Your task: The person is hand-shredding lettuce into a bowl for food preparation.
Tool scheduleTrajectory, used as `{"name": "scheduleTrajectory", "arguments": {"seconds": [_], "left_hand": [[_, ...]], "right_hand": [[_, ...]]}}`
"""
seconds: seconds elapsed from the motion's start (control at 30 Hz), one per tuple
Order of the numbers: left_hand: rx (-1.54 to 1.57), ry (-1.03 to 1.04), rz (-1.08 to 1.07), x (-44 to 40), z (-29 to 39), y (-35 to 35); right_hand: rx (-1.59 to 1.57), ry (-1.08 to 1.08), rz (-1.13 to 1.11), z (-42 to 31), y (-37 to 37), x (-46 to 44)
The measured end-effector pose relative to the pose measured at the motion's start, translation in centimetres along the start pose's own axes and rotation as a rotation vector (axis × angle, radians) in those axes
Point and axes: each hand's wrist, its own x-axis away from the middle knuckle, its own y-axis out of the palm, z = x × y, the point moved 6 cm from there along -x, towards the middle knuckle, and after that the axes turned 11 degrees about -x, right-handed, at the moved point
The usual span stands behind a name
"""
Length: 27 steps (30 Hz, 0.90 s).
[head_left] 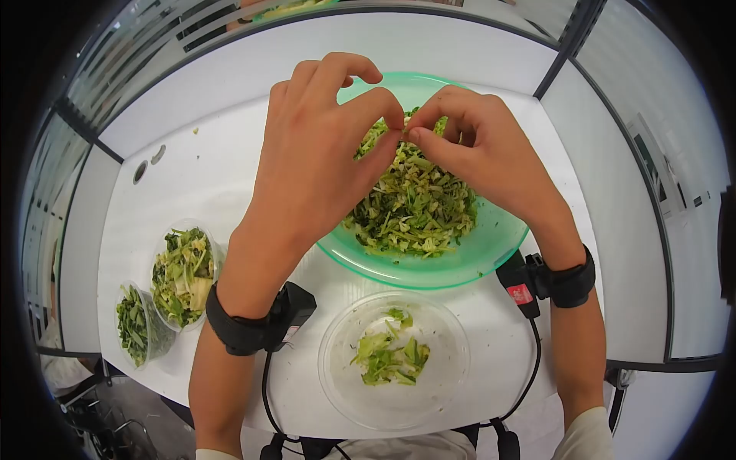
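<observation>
Green translucent plastic forms a wide round bowl (500, 222), holding a heap of chopped leafy greens (418, 203) toward the far edge of a white tabletop (207, 199), as I view it remotely through the head camera. Above the heap, a bare left hand (314, 138) and a bare right hand (491, 146) meet at the fingertips, each with thumb and forefinger drawn into a pinch; whatever sits between them is too small for me to make out. From that meeting point the greens lie below and toward the near edge, the heap's long axis running roughly far to near. I find neither hand clearly nearer: the fingertips join over the heap's far part, the left covering its left side, the right its far-right side. By the near edge, a clear round plastic container (345, 368) carries loose leaf scraps (391, 359). At the left edge, a larger clear plastic tub (218, 264) and a smaller clear plastic tub (159, 337) hold cut greens, side by side.
</observation>
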Motion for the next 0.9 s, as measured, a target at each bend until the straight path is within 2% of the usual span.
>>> {"name": "scheduleTrajectory", "arguments": {"seconds": [0.2,0.4,0.5,0.63,0.8,0.9], "left_hand": [[-0.022,0.012,-0.004,0.1,0.1,0.2],[0.024,-0.012,-0.047,0.2,0.0,0.3],[0.077,-0.069,-0.109,0.3,-0.2,0.4],[0.186,-0.185,-0.216,0.4,-0.8,0.8],[0.284,-0.249,-0.343,0.4,-1.2,1.2],[0.320,-0.270,-0.302,0.5,-1.4,1.1]], "right_hand": [[0.011,-0.115,0.074,-0.2,-0.3,0.0],[0.094,-0.139,0.089,-0.3,-0.3,0.1],[0.185,-0.240,0.095,-1.0,0.0,0.3],[0.391,-0.502,0.153,-2.3,0.6,0.7],[0.547,-0.667,0.213,-3.4,0.8,1.1],[0.591,-0.698,0.263,-3.6,0.9,1.3]]}}
